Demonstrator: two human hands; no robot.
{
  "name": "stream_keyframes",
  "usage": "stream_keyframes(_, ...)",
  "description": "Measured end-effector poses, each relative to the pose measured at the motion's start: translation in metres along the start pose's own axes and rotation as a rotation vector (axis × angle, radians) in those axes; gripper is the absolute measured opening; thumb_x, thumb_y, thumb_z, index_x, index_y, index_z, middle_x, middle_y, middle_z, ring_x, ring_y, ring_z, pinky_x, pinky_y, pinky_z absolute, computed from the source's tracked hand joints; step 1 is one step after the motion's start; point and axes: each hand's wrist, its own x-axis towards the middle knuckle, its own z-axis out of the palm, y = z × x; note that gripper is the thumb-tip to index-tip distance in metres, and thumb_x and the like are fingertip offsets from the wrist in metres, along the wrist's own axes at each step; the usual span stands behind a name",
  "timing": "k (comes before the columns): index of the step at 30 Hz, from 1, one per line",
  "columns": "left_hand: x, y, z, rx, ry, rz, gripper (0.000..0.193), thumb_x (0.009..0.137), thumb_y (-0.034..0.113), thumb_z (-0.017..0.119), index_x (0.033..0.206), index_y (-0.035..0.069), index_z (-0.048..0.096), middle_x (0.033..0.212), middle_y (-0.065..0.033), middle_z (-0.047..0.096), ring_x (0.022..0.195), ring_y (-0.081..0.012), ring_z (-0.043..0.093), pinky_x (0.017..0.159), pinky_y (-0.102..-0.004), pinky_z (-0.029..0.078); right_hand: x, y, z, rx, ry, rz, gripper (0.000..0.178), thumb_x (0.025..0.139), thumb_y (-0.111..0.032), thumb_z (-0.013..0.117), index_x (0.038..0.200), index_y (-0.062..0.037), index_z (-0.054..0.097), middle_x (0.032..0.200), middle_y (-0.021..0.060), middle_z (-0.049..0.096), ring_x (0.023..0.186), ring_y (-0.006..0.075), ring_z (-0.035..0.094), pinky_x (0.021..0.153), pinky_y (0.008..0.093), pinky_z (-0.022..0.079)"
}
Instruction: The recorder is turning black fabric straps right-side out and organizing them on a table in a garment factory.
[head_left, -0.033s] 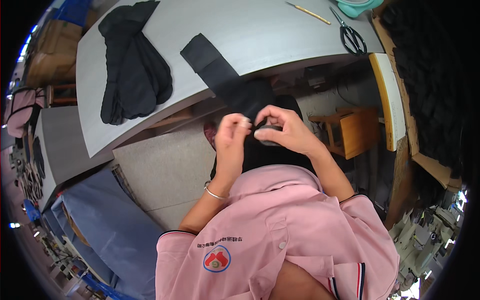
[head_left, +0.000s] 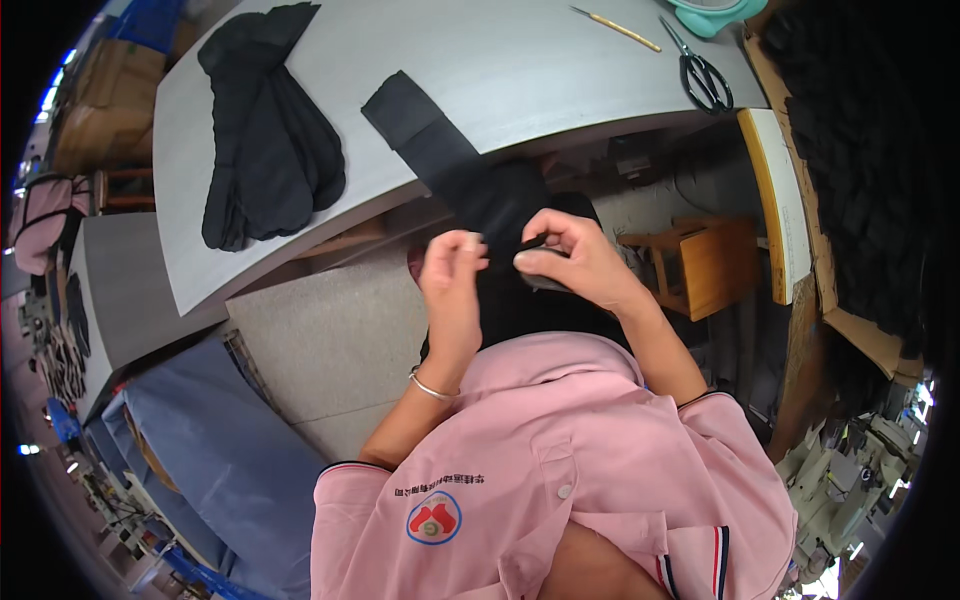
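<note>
A long black sock hangs over the table's near edge and runs down to my lap, where it blends with my dark clothing. My right hand is closed over its lower end, thumb and fingers pinching dark fabric; a greyish rounded part shows below the thumb. My left hand is held up just left of it, apart from the right, with thumb and fingertips drawn together. Anything between those fingertips is too small or blurred to make out.
Several black socks are piled on the grey table. Toward the far right lie a pointed tool with a wooden handle, black-handled scissors and a turquoise item. A box of black items and a wooden stool stand to the right.
My left hand has moved a little left, away from the right hand, widening the gap between them. My right hand has shifted slightly right and keeps its pinch.
</note>
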Motion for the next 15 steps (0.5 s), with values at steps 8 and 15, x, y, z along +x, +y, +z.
stream_keyframes(8,0.047,-0.016,-0.002,-0.359,0.043,-0.330,0.036,0.095,0.023,0.070,0.123,0.004,0.057,0.117,-0.0041,0.064,0.108,-0.0151,0.061,0.096,-0.0301,0.047,-0.010,-0.007,-0.008,0.303,-0.021,-0.018,0.059,0.101,-0.055,0.048,0.074,-0.0048,0.060,0.053,0.0005,0.049,0.041,0.0077,0.047,0.042,0.0214,0.038)
stream_keyframes(15,0.148,0.072,0.014,-0.210,-0.064,0.221,0.036,0.090,0.004,0.071,0.123,-0.002,0.059,0.114,-0.0067,0.067,0.101,-0.0157,0.064,0.092,-0.0313,0.052,-0.001,-0.002,-0.018,0.153,0.223,0.171,0.051,0.100,-0.041,0.057,0.065,-0.0040,0.058,0.058,0.0025,0.055,0.038,0.0077,0.044,0.037,0.0212,0.031)
